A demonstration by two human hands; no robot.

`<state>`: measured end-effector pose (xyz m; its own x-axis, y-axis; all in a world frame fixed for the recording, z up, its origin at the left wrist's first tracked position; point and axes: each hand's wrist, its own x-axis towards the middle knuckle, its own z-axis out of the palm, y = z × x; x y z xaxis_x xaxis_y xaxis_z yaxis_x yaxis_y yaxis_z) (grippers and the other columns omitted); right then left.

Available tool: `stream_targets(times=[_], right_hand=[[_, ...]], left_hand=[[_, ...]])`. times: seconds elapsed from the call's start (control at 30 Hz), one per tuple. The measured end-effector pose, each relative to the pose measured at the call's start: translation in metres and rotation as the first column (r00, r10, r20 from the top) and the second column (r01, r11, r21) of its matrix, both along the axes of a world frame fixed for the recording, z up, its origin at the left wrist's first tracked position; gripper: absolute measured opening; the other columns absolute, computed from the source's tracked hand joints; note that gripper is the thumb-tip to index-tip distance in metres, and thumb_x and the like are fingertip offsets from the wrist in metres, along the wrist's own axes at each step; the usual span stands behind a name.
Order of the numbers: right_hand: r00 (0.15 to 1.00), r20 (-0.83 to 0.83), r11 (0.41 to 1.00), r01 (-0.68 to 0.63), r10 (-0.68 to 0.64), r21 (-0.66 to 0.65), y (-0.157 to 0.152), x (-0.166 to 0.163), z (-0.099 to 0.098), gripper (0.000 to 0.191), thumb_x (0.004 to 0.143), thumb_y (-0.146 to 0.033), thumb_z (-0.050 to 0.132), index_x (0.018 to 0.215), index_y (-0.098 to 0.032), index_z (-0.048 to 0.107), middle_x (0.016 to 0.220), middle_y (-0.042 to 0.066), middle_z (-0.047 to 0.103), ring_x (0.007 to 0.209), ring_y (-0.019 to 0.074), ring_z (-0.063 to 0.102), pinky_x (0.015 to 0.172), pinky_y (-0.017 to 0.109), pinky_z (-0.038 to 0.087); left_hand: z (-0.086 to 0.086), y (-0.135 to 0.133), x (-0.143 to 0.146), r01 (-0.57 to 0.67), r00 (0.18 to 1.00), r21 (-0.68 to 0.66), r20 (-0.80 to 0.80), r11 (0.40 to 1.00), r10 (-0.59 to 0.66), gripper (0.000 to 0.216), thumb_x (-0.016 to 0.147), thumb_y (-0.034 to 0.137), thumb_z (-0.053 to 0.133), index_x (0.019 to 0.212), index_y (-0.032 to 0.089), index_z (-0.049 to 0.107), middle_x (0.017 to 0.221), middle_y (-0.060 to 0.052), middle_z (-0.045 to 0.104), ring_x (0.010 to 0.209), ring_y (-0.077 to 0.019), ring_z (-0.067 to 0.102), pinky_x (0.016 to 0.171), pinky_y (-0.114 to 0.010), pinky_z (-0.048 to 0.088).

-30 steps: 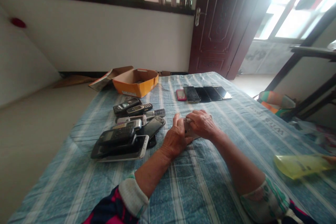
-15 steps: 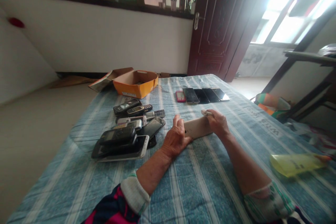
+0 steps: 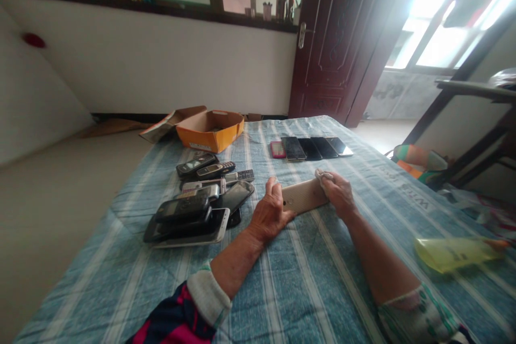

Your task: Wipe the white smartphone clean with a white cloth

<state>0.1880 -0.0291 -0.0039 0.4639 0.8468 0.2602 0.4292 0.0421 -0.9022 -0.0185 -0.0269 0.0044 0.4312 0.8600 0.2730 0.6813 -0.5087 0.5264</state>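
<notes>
A gold smartphone (image 3: 303, 196) is held between my hands just over the bed, its back turned toward me. My left hand (image 3: 271, 209) grips its left end, thumb along the lower edge and fingers at the upper edge. At the right end, my right hand (image 3: 339, 192) is closed around a small whitish cloth (image 3: 321, 174) pressed against the phone's upper right corner. To the left lies a heap of old mobile phones (image 3: 183, 208). Beyond my hands, several dark smartphones (image 3: 309, 148) lie in a row beside a small pink-edged item (image 3: 277, 149).
An orange cardboard box (image 3: 213, 137) with its lid raised stands at the far left of the bed. A blue striped sheet (image 3: 258, 290) covers the bed. At the right lies a translucent yellow object (image 3: 455, 253). A dark red door (image 3: 334, 37) is behind.
My right hand with the cloth has shifted slightly down and right at the phone's right end. My left hand keeps its hold. The view has tilted a little.
</notes>
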Motion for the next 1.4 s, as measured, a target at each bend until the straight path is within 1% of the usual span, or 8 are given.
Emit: stream_targets(times=[0.3, 0.47, 0.7, 0.8, 0.97, 1.17, 1.3, 1.4], right_hand=[[0.974, -0.209, 0.994, -0.065, 0.082, 0.087, 0.0, -0.005, 0.002, 0.048, 0.071, -0.057, 0.063, 0.089, -0.014, 0.072, 0.068, 0.0, 0.057, 0.066, 0.0145, 0.047, 0.058, 0.025, 0.036], [0.918, -0.368, 0.981, -0.094, 0.151, 0.17, 0.001, -0.005, 0.003, 0.042, 0.067, -0.046, 0.067, 0.093, -0.014, 0.072, 0.074, 0.001, 0.062, 0.07, 0.0151, 0.051, 0.063, 0.026, 0.039], [0.875, -0.438, 0.968, -0.116, 0.205, 0.222, 0.003, -0.008, 0.002, 0.037, 0.066, -0.04, 0.067, 0.093, -0.016, 0.073, 0.082, 0.002, 0.067, 0.078, 0.0162, 0.057, 0.072, 0.028, 0.042], [0.9, -0.391, 0.973, -0.121, 0.192, 0.197, 0.006, -0.007, -0.003, 0.039, 0.068, -0.041, 0.066, 0.097, -0.016, 0.073, 0.085, 0.002, 0.068, 0.08, 0.0168, 0.058, 0.075, 0.029, 0.043], [0.974, -0.191, 0.987, -0.103, 0.125, 0.122, 0.008, -0.004, -0.006, 0.043, 0.073, -0.049, 0.062, 0.098, -0.015, 0.074, 0.08, 0.003, 0.068, 0.077, 0.0182, 0.057, 0.07, 0.029, 0.043], [0.998, -0.014, 0.996, -0.059, 0.06, 0.071, 0.005, -0.003, -0.003, 0.045, 0.077, -0.051, 0.056, 0.091, -0.013, 0.074, 0.07, 0.002, 0.065, 0.069, 0.0172, 0.056, 0.062, 0.026, 0.04], [0.988, 0.152, 0.994, -0.005, -0.012, 0.11, 0.006, -0.001, -0.008, 0.041, 0.084, -0.046, 0.05, 0.091, -0.014, 0.073, 0.07, 0.003, 0.066, 0.069, 0.0171, 0.056, 0.062, 0.026, 0.04], [0.93, 0.351, 0.974, 0.033, -0.111, 0.223, 0.007, -0.001, -0.01, 0.033, 0.087, -0.033, 0.046, 0.096, -0.016, 0.072, 0.08, 0.007, 0.068, 0.075, 0.0193, 0.058, 0.068, 0.028, 0.042]], left_hand=[[-0.004, 0.0, -0.002, -0.001, 1.0, 0.069, -0.008, 0.998, 0.001, 0.066, 0.068, 0.024, 0.074, 0.122, 0.015, 0.037, 0.145, -0.023, 0.03, 0.122, -0.0336, 0.053, 0.095, -0.045, 0.049], [-0.004, 0.001, -0.003, 0.035, 0.998, 0.16, -0.048, 0.986, -0.027, 0.078, 0.071, 0.024, 0.072, 0.135, 0.012, 0.029, 0.145, -0.024, 0.033, 0.133, -0.035, 0.04, 0.103, -0.045, 0.044], [-0.005, 0.002, -0.005, 0.005, 0.992, 0.229, -0.125, 0.973, 0.024, 0.072, 0.075, 0.022, 0.068, 0.138, 0.012, 0.034, 0.142, -0.021, 0.04, 0.13, -0.033, 0.044, 0.101, -0.043, 0.045], [-0.004, 0.002, -0.006, 0.006, 0.987, 0.231, -0.156, 0.973, 0.031, 0.071, 0.075, 0.023, 0.07, 0.137, 0.016, 0.037, 0.139, -0.019, 0.043, 0.127, -0.0317, 0.046, 0.098, -0.042, 0.047], [-0.002, 0.002, -0.005, 0.013, 0.982, 0.237, -0.187, 0.971, 0.032, 0.069, 0.074, 0.024, 0.072, 0.135, 0.019, 0.041, 0.128, -0.014, 0.05, 0.12, -0.0293, 0.051, 0.094, -0.04, 0.049], [0.0, 0.001, -0.004, 0.003, 0.977, 0.25, -0.205, 0.968, 0.05, 0.067, 0.074, 0.024, 0.073, 0.133, 0.015, 0.044, 0.121, -0.013, 0.054, 0.112, -0.0281, 0.054, 0.09, -0.038, 0.052], [0.002, 0.0, -0.004, 0.009, 0.97, 0.258, -0.238, 0.966, 0.054, 0.068, 0.074, 0.025, 0.074, 0.133, 0.015, 0.043, 0.118, -0.012, 0.054, 0.109, -0.0271, 0.055, 0.088, -0.037, 0.052], [0.002, -0.001, -0.003, 0.014, 0.965, 0.264, -0.257, 0.965, 0.056, 0.067, 0.075, 0.025, 0.073, 0.134, 0.015, 0.043, 0.117, -0.011, 0.054, 0.108, -0.027, 0.054, 0.088, -0.037, 0.052]])
